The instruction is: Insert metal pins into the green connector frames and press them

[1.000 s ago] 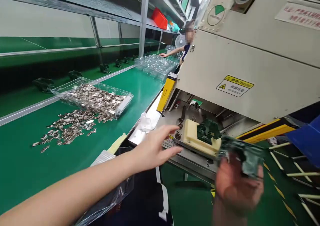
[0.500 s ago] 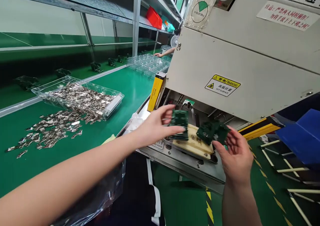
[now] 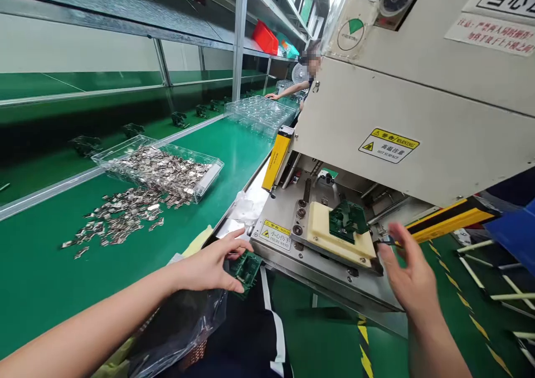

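Observation:
My left hand (image 3: 217,261) grips a green circuit board (image 3: 247,271) by its sides, low in front of the machine's front edge. Whether more boards are stacked under it, I cannot tell. Another green circuit board assembly (image 3: 348,221), with an upright part, sits on the cream fixture block (image 3: 315,222) under the press. To the right of that block, my right hand (image 3: 412,272) is held with thumb and fingers apart and nothing between them. Its fingertips are slightly blurred and apart from the board.
The press housing (image 3: 376,99) overhangs the fixture, with yellow sensor bars (image 3: 278,158) at its sides. On the green bench (image 3: 234,149), a clear tray (image 3: 209,180) holds small metal pieces, and more metal pieces (image 3: 121,216) lie loose. A co-worker's arm (image 3: 292,90) reaches over clear trays (image 3: 263,110).
My left hand has moved down and left with its board, away from the fixture. My right hand has let go of the other board on the block and drawn off to the right.

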Demonstrator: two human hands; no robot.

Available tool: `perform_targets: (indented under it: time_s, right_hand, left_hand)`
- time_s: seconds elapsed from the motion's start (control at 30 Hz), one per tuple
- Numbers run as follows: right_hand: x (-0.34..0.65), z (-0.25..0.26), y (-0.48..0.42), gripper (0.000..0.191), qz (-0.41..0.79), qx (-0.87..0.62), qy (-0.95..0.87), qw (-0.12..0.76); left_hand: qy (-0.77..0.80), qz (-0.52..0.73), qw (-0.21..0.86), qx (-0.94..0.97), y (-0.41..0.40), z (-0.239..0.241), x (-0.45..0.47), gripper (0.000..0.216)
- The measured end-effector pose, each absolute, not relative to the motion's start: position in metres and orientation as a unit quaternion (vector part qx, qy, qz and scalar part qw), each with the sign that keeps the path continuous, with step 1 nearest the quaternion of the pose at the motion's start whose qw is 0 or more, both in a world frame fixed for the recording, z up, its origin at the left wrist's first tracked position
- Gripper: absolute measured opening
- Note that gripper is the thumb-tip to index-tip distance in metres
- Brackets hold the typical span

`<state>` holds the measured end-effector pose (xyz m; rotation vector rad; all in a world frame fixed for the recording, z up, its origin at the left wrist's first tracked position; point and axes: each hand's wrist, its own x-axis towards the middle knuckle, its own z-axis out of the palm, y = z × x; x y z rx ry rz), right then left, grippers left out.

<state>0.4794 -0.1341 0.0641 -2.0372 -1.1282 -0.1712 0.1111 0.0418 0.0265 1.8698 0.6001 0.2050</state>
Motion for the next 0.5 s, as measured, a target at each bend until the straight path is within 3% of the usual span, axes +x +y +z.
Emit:
perform_targets:
  time_s: [0.07,0.17,0.27,0.37,0.5]
  right_hand:
    - [0.491,0.047,-0.167,0.069,-0.101,-0.867,-0.318,0.370]
    - [0.509,0.016,-0.213,0.073,-0.002,-0.923,-0.202,0.327]
    - [0.513,-0.012,-0.237,0.068,0.094,-0.878,-0.163,0.441]
    - [0.507,-0.025,-0.237,0.065,0.064,-0.834,-0.109,0.537]
    - [0.498,-0.025,-0.222,0.061,0.028,-0.807,-0.070,0.586]
  left_hand:
    - [0.243,0.076,0.552,0.794,0.047,0.025,0.117,0.065]
    - [0.237,0.064,0.564,0.788,0.054,0.024,0.119,0.065]
    - [0.225,0.046,0.596,0.770,0.061,0.023,0.116,0.063]
    - [0.211,0.028,0.631,0.746,0.068,0.022,0.113,0.065]
    - [0.213,0.009,0.663,0.717,0.074,0.024,0.114,0.066]
